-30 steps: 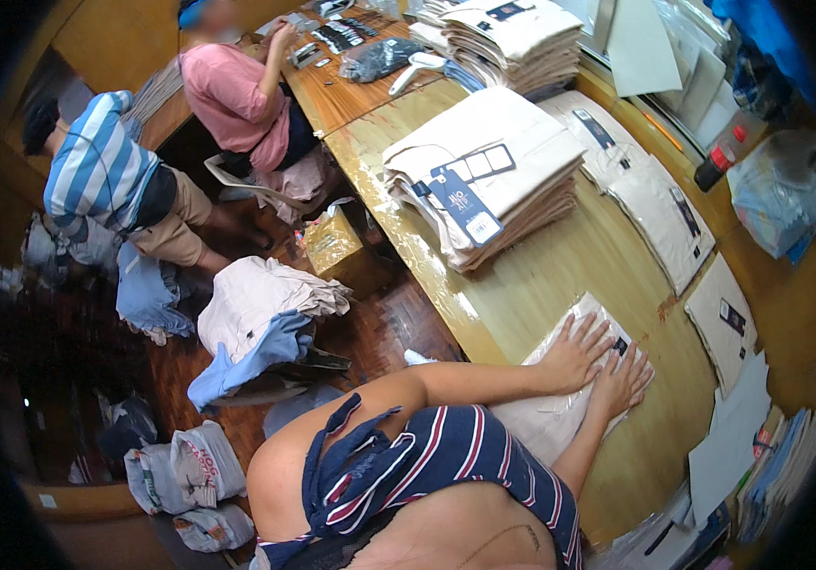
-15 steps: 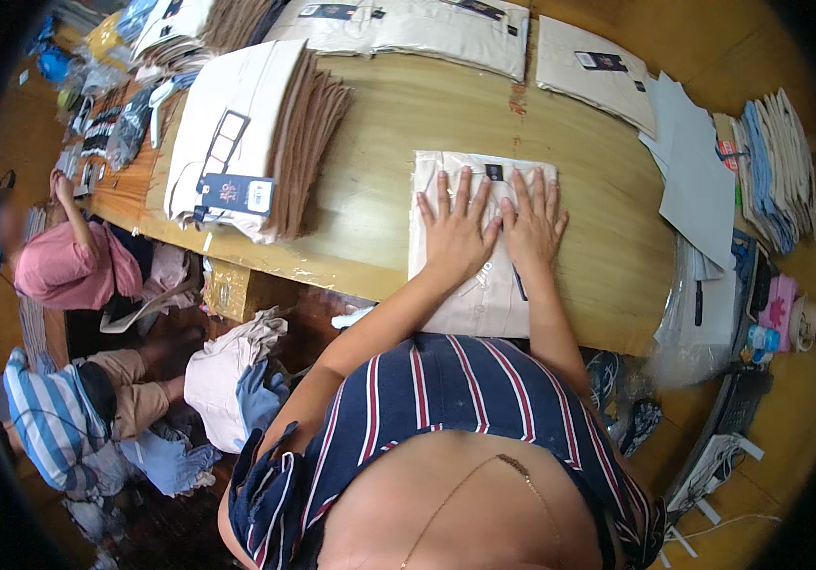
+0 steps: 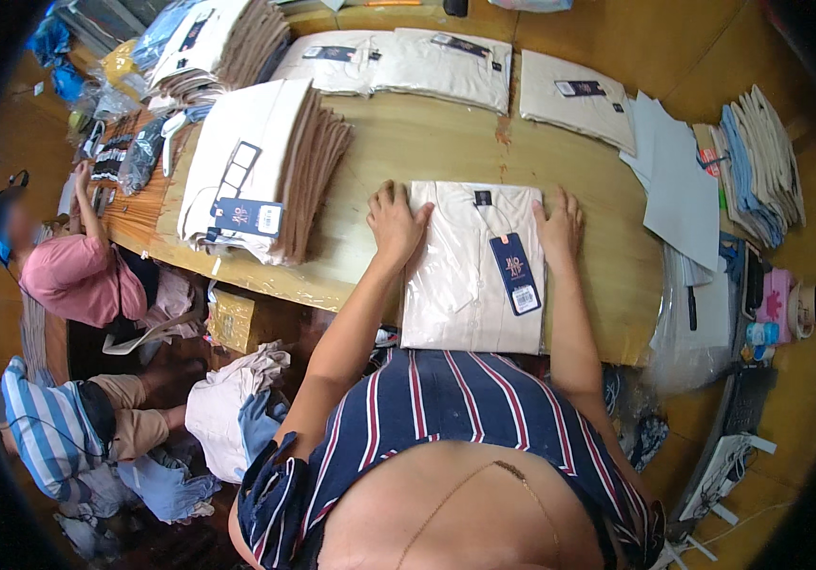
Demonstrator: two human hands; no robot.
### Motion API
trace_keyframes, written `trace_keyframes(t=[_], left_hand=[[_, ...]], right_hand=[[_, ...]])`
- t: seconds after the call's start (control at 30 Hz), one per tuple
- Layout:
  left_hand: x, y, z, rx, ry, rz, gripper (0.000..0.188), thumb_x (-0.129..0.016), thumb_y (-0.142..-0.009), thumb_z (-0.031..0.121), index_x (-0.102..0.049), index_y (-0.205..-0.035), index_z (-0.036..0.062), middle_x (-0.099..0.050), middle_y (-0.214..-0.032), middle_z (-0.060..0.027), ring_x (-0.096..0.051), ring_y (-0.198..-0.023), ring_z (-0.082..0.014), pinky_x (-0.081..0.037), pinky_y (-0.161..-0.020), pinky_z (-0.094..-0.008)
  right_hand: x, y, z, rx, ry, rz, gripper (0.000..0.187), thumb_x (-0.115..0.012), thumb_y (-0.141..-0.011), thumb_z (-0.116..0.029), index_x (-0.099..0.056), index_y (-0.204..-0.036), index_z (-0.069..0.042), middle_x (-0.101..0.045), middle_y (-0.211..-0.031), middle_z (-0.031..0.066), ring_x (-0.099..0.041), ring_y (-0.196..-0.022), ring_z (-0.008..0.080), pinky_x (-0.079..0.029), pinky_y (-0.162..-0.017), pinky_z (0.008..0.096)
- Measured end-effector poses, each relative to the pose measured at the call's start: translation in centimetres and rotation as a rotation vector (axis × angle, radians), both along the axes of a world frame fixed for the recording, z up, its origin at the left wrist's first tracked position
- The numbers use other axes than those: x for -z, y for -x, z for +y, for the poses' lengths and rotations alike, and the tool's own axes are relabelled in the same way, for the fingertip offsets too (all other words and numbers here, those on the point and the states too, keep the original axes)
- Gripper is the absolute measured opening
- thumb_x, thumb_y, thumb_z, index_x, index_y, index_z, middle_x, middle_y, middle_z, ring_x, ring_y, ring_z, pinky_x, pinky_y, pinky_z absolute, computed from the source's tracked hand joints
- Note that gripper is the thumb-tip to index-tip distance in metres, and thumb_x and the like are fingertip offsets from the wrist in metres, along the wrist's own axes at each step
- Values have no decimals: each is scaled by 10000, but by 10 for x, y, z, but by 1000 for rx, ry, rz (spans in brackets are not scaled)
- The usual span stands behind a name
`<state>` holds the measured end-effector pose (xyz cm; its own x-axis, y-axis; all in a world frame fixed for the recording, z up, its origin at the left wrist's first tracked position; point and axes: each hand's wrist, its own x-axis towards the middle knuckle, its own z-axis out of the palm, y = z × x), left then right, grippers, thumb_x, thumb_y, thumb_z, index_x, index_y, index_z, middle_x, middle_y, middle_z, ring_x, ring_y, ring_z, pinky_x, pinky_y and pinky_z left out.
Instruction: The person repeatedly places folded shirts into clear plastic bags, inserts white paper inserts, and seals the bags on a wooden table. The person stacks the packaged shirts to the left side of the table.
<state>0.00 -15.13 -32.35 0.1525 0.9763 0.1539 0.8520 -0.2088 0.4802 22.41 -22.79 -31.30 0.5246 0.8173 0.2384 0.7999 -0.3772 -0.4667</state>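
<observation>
A folded cream shirt in a clear bag lies flat before me at the table's near edge, a dark blue hang tag on its front. My left hand rests at the shirt's upper left edge, its thumb apart from the fingers and touching the bag's side. Along the upper right edge lies my right hand, fingers spread on the table and thumb against the bag. Both hands are open, with the shirt between them.
A tall stack of folded shirts stands to the left on the wooden table. Bagged shirts line the far side. White sheets lie at the right, beside more folded clothes. A person in pink sits far left.
My hands have moved from lying flat on top of the shirt out to its two sides. The hang tag now lies in full view on its front.
</observation>
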Motion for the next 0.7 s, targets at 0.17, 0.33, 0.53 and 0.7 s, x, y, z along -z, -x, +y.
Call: trace_keyframes(t=[0.17,0.33,0.53,0.7], left_hand=[[-3,1,21,140,158,-277,468,-667,-699,181,-452,-1083,22,-494,-1017,-133,-457,-940,-256,-403,-785,-330],[-8,20,6,61,767,-1261,469,-620,-761,105,-370,-1151,33,-535,-819,-50,-503,-659,-89,-435,-548,-236],[-21,38,-79,240,1047,-957,663,-657,-726,119,-277,-1261,22,-477,-1149,-138,-509,-987,-195,-437,-821,-302],[-28,54,-105,194,1106,-918,611,-636,-747,97,-296,-1247,12,-495,-1119,-99,-486,-959,-139,-414,-795,-242]], right_hand=[[34,-42,31,-39,-16,622,324,-657,-710,-187,-467,-926,-37,-525,-875,101,-506,-776,213,-413,-697,326],[7,-32,8,-196,-312,1374,269,-516,-819,-20,-388,-1053,-50,-536,-884,89,-511,-784,120,-437,-673,235],[18,-23,-45,-160,-247,1412,457,-547,-803,-51,-333,-1205,-10,-522,-1038,104,-510,-913,154,-416,-813,269],[19,14,-93,-215,-92,1456,498,-527,-786,10,-294,-1226,18,-493,-1087,91,-488,-937,140,-400,-831,273]])
